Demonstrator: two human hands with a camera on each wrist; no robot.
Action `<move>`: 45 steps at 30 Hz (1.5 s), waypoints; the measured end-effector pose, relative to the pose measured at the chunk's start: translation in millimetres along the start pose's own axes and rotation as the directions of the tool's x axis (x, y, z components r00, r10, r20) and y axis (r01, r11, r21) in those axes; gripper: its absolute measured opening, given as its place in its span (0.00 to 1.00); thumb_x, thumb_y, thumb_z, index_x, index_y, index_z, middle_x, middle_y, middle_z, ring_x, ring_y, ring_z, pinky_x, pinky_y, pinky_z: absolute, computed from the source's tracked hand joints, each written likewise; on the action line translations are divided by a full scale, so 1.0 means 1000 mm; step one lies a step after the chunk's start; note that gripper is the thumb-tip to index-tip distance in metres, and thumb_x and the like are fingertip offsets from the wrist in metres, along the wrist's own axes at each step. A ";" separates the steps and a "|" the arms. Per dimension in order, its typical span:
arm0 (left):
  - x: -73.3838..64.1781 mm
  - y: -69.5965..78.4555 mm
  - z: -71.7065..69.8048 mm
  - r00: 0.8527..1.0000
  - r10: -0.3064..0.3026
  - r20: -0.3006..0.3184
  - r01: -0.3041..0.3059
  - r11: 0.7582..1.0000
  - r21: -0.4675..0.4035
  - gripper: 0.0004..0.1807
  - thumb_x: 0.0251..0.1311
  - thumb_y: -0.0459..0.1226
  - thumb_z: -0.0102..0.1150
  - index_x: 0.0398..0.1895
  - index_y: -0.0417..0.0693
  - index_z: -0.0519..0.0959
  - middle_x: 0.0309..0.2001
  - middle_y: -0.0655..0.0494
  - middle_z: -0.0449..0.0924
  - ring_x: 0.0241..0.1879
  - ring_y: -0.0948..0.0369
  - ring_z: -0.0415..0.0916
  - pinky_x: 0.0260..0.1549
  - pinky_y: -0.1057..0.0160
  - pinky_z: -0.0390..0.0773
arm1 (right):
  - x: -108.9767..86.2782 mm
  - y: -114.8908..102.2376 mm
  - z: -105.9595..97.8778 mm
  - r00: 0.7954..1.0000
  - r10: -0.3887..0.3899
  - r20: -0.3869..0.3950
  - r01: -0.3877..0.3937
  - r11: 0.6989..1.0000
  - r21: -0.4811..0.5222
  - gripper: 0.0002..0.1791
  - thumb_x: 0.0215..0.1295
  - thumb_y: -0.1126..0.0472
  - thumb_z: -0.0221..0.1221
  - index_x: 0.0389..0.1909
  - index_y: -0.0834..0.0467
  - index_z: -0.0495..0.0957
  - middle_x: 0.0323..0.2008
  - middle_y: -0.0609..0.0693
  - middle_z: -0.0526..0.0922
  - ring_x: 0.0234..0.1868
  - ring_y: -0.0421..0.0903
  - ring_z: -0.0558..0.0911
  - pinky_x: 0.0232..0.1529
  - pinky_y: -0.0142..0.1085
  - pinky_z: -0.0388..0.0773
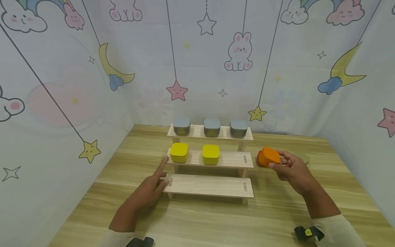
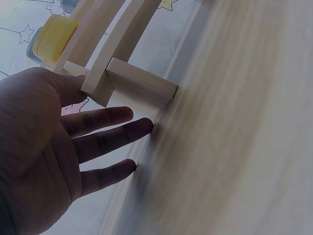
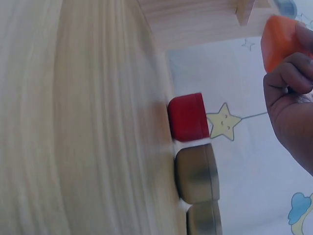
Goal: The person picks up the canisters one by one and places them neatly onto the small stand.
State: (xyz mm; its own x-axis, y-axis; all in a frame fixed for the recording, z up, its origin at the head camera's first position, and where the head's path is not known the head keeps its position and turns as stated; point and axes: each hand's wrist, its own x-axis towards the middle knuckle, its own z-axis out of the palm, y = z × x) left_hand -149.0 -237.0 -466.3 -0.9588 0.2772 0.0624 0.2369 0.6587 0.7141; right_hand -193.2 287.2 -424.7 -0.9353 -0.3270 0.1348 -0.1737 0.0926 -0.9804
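My right hand (image 1: 293,171) pinches an orange rounded-square block (image 1: 270,156) between thumb and fingers, just right of a three-step wooden rack (image 1: 208,185). In the right wrist view, the block (image 3: 279,43) is held off the table. My left hand (image 1: 148,188) rests at the rack's left end, fingers straight, its index fingertip at the middle step and its thumb on the bottom step. Two yellow blocks (image 1: 179,152) (image 1: 211,154) sit on the middle step, at its left and centre. Three grey blocks (image 1: 182,126) (image 1: 212,127) (image 1: 238,128) line the top step.
Behind the orange block, a red block (image 3: 188,117) stands on the wooden table (image 1: 197,223). Beside it are two tan blocks (image 3: 197,174) (image 3: 204,218), mostly hidden by my right hand in the head view. A patterned cloth (image 1: 197,68) encloses the table's back and sides.
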 end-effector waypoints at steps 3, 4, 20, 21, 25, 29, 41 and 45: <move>0.000 0.001 -0.001 1.000 -0.001 0.003 0.001 1.000 -0.005 0.46 0.86 0.39 0.51 0.91 0.75 0.35 0.74 0.33 0.77 0.73 0.37 0.77 0.74 0.31 0.72 | -0.001 -0.005 0.006 1.000 -0.020 -0.004 0.020 0.999 0.034 0.24 0.82 0.70 0.58 0.73 0.53 0.69 0.45 0.38 0.91 0.23 0.48 0.57 0.29 0.48 0.53; 0.000 0.001 -0.001 1.000 -0.003 0.004 0.003 1.000 -0.005 0.46 0.86 0.39 0.51 0.91 0.76 0.35 0.74 0.33 0.77 0.73 0.37 0.77 0.74 0.31 0.72 | -0.001 -0.008 0.007 1.000 -0.026 -0.004 0.026 0.999 0.043 0.24 0.82 0.70 0.58 0.73 0.53 0.70 0.45 0.38 0.91 0.23 0.48 0.56 0.29 0.48 0.53; -0.002 0.001 -0.001 1.000 -0.026 0.002 0.026 1.000 0.017 0.47 0.86 0.38 0.51 0.91 0.74 0.34 0.74 0.33 0.77 0.73 0.37 0.77 0.74 0.31 0.72 | 0.002 -0.026 0.025 0.999 -0.032 0.011 0.032 0.998 -0.047 0.34 0.81 0.68 0.61 0.81 0.69 0.61 0.45 0.39 0.92 0.20 0.48 0.57 0.22 0.45 0.57; -0.002 0.001 -0.001 1.000 -0.028 0.001 0.028 0.999 0.018 0.47 0.86 0.38 0.51 0.91 0.74 0.34 0.73 0.32 0.77 0.73 0.36 0.77 0.74 0.31 0.72 | 0.004 -0.026 0.026 0.999 -0.034 0.017 0.035 0.998 -0.060 0.34 0.81 0.68 0.61 0.81 0.69 0.61 0.44 0.38 0.92 0.20 0.48 0.57 0.22 0.44 0.58; -0.003 -0.001 -0.001 1.000 -0.025 -0.002 0.025 1.000 0.017 0.47 0.86 0.38 0.51 0.91 0.74 0.34 0.74 0.32 0.77 0.73 0.36 0.77 0.74 0.31 0.71 | 0.009 -0.032 0.030 0.999 -0.023 0.032 0.027 0.991 -0.130 0.35 0.80 0.66 0.63 0.82 0.68 0.62 0.39 0.38 0.90 0.19 0.44 0.60 0.21 0.42 0.62; -0.003 0.000 0.000 1.000 -0.013 -0.002 0.013 1.000 0.011 0.47 0.86 0.38 0.51 0.91 0.74 0.34 0.74 0.32 0.77 0.72 0.36 0.77 0.74 0.31 0.72 | 0.012 -0.042 0.034 0.999 0.024 0.036 -0.015 0.976 -0.219 0.37 0.80 0.62 0.65 0.83 0.66 0.62 0.40 0.42 0.87 0.21 0.40 0.65 0.21 0.38 0.67; -0.001 0.002 -0.002 1.000 -0.011 0.002 0.011 1.000 0.009 0.46 0.86 0.38 0.51 0.91 0.74 0.35 0.73 0.33 0.78 0.72 0.37 0.78 0.74 0.31 0.72 | 0.029 -0.052 0.048 0.990 0.059 0.128 -0.006 0.925 -0.380 0.37 0.76 0.56 0.69 0.80 0.61 0.68 0.60 0.62 0.87 0.44 0.42 0.84 0.40 0.34 0.85; 0.000 -0.001 -0.001 1.000 0.000 0.007 0.000 1.000 0.013 0.46 0.86 0.39 0.50 0.91 0.74 0.34 0.73 0.34 0.78 0.71 0.38 0.79 0.73 0.31 0.73 | 0.033 -0.052 0.051 0.986 0.061 0.155 0.007 0.914 -0.405 0.37 0.76 0.57 0.69 0.80 0.63 0.67 0.63 0.64 0.87 0.54 0.47 0.88 0.47 0.36 0.87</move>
State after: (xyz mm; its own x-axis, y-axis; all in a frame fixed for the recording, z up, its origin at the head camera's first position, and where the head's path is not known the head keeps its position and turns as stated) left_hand -149.1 -238.4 -466.6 -0.9577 0.2819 0.0575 0.2388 0.6676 0.7052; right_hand -199.0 223.3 -376.3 -0.8852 -0.4625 0.0510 -0.2903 0.4633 -0.8373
